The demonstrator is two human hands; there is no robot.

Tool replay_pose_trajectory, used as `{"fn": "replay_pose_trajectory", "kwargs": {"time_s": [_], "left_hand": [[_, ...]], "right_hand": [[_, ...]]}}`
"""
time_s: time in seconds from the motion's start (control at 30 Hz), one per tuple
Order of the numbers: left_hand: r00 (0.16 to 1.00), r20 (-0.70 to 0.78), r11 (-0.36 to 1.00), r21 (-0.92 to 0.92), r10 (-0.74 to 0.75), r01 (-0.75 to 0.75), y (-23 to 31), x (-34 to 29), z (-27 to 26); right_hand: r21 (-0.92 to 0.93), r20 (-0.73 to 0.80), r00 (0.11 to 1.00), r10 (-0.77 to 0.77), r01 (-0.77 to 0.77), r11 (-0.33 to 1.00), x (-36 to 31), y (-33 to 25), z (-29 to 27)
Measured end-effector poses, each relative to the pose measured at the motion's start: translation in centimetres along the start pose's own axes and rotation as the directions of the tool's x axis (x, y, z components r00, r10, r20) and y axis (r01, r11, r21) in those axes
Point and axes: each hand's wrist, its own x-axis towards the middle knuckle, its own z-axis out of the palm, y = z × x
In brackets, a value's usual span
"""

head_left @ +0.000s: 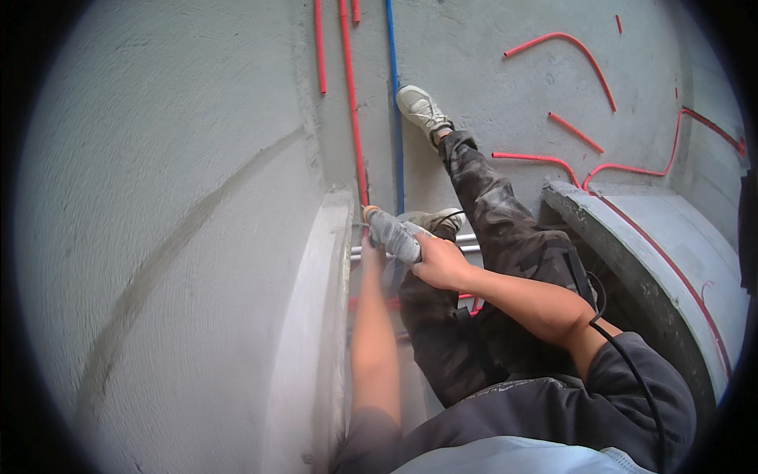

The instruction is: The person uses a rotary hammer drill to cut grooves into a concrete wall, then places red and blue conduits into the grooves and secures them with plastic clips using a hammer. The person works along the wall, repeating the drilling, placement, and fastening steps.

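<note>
My right hand [439, 262] is wrapped round the rear of a dusty grey hand-held power tool [395, 235]. The tool's front end, with an orange ring, points left toward the edge of the wall. Its kind is not clear from here. Just below that front end is my left hand [373, 251], smeared by motion, its fingers hidden. Beside the tool's front end a long red conduit [350, 95] runs along the floor close to the wall. A blue conduit [395, 103] lies parallel to it, to the right.
A plastered grey wall [181, 197] fills the left, ending in a pale edge [312, 276]. White pipes [467, 242] cross behind my legs. Loose red conduit pieces [575, 131] lie on the floor at the right. A concrete ledge [655, 261] stands right of me. A black cable [632, 363] hangs by my right arm.
</note>
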Motion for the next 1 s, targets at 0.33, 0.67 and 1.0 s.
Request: {"fn": "replay_pose_trajectory", "kwargs": {"time_s": [0.33, 0.67, 1.0], "left_hand": [[0.958, 0.166, 0.96, -0.119, -0.233, 0.254, 5.4, 10.3, 1.7], [0.956, -0.036, 0.944, 0.173, 0.292, -0.281, 18.0, 33.9, 8.4], [0.921, 0.101, 0.916, 0.107, 0.377, -0.387, 27.4, 25.6, 9.7]], "right_hand": [[-0.059, 0.093, 0.993, 0.077, -0.071, 0.996, 0.3, 0.1, -4.4], [-0.208, 0.189, 0.98, 0.058, -0.018, 0.978, 2.2, 3.2, -7.1], [-0.137, 0.155, 0.984, 0.093, -0.072, 0.988, 2.4, 2.5, -6.8]]}}
